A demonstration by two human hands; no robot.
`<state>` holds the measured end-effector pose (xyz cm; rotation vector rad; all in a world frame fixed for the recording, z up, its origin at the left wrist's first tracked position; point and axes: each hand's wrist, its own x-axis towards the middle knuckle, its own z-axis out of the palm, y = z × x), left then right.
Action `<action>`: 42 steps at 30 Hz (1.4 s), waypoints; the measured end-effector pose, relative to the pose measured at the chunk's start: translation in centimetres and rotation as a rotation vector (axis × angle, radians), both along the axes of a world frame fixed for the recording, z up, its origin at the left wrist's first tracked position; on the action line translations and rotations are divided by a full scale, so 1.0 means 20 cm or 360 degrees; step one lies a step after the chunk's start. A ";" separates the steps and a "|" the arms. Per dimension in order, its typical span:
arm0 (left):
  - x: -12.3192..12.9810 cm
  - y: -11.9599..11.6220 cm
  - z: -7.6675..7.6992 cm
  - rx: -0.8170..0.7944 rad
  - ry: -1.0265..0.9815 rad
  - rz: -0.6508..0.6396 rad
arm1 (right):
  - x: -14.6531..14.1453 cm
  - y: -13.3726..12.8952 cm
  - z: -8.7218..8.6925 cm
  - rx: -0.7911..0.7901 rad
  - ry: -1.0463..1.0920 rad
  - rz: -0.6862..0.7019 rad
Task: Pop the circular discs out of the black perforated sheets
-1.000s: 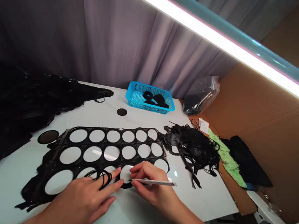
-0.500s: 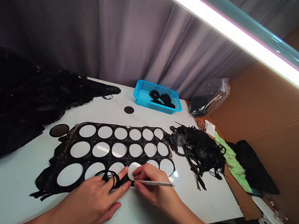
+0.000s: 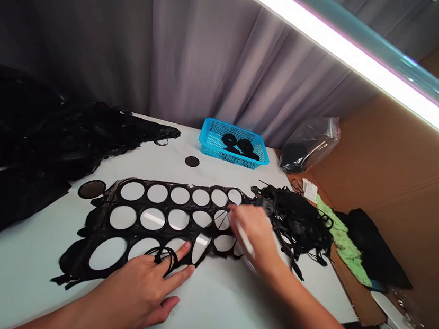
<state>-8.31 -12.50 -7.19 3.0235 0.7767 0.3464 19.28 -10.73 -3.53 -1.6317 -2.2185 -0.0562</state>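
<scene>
Perforated black sheet (image 3: 131, 232) lies flat on the surface (image 3: 226, 304), directly beneath the left grip and extending beyond it, its far right corner reaching to just past the right grip. Change of state: the right hand (image 3: 257, 230) has moved from the front row of openings up to the middle row, and the front-row opening between the hands is now narrowed and skewed. This suggests that the web is under tension, with the left hand (image 3: 144, 286) serving as the anchor.

Right grip: fingertips together, clamped on a slim pale tool (image 3: 246, 241), which is blurred; whether a strand is also held cannot be determined. Left grip: fingers apart, pressed on the sheet's near edge, black bands (image 3: 171, 254) looped around one finger. Tangled black scraps (image 3: 297, 211) lie just right of the right grip; the blue basket (image 3: 232, 158) stands beyond both.
</scene>
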 end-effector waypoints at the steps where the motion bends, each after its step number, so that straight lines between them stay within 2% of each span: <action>1: 0.00 0.00 0.00 -0.0008 -0.0014 -0.0001 | 0.05 0.07 0.01 0.0031 0.0003 -0.0177; 3: 0.00 -0.01 0.02 -0.0021 -0.0026 0.0008 | 0.12 0.17 0.04 0.0022 0.0111 -0.0374; 4: 0.00 -0.01 0.04 -0.0027 -0.0032 0.0005 | 0.13 0.20 0.05 -0.0022 0.0228 -0.0384; 6: 0.01 0.00 0.08 -0.0045 -0.0072 -0.0020 | 0.10 0.22 0.06 -0.0215 0.0553 -0.0241; 8: 0.03 0.01 0.13 -0.0041 -0.0158 -0.0027 | 0.02 0.19 0.05 -0.0481 0.0856 0.0007; 11: 0.08 0.07 0.17 0.0077 -0.0220 0.0099 | -0.09 0.13 0.02 -0.0784 0.1095 0.0297; 14: 0.12 0.12 0.15 0.0172 -0.0110 0.0218 | -0.14 0.10 -0.02 -0.0907 0.1179 0.0376; 19: 0.14 0.12 0.09 0.0098 0.0097 0.0238 | -0.13 0.10 -0.04 -0.0969 0.1215 0.0330; 24: 0.13 0.10 0.07 0.0103 0.0146 0.0284 | -0.13 0.10 -0.04 -0.0932 0.1214 0.0371; 32: 0.12 0.07 0.05 0.0309 0.0204 0.0158 | -0.15 0.08 -0.06 -0.0778 0.1062 0.0389; 37: 0.12 0.07 0.04 0.0317 0.0183 0.0168 | -0.14 0.09 -0.06 -0.0761 0.1005 0.0393; 39: 0.13 0.08 0.04 0.0299 0.0158 0.0169 | -0.14 0.08 -0.08 -0.0679 0.0868 0.0419; 42: 0.13 0.08 0.02 0.0289 0.0123 0.0160 | -0.16 0.04 -0.13 -0.0361 0.0500 0.0550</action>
